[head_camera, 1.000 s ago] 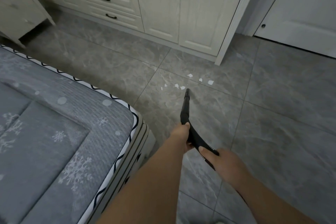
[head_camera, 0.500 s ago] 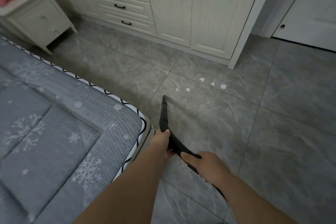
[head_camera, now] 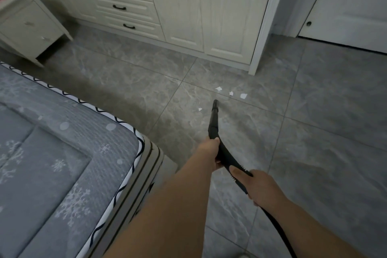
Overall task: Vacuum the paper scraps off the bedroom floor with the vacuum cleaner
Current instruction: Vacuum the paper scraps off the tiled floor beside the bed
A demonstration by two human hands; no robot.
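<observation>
A black vacuum wand points away from me over the grey tile floor. Its nozzle tip hovers just right of one small white paper scrap. Three more white scraps lie in a row beyond the tip. My left hand grips the wand's lower shaft. My right hand holds the curved handle behind it, thumb laid along the top. A black hose runs back under my right forearm.
A bed with a grey snowflake cover fills the left. A cream wardrobe with drawers lines the far wall, a small nightstand at far left, a white door at far right. Open tile floor lies to the right.
The nozzle has swung right, back toward the scraps. Fewer scraps lie on the floor than a second ago. Both hands keep their hold.
</observation>
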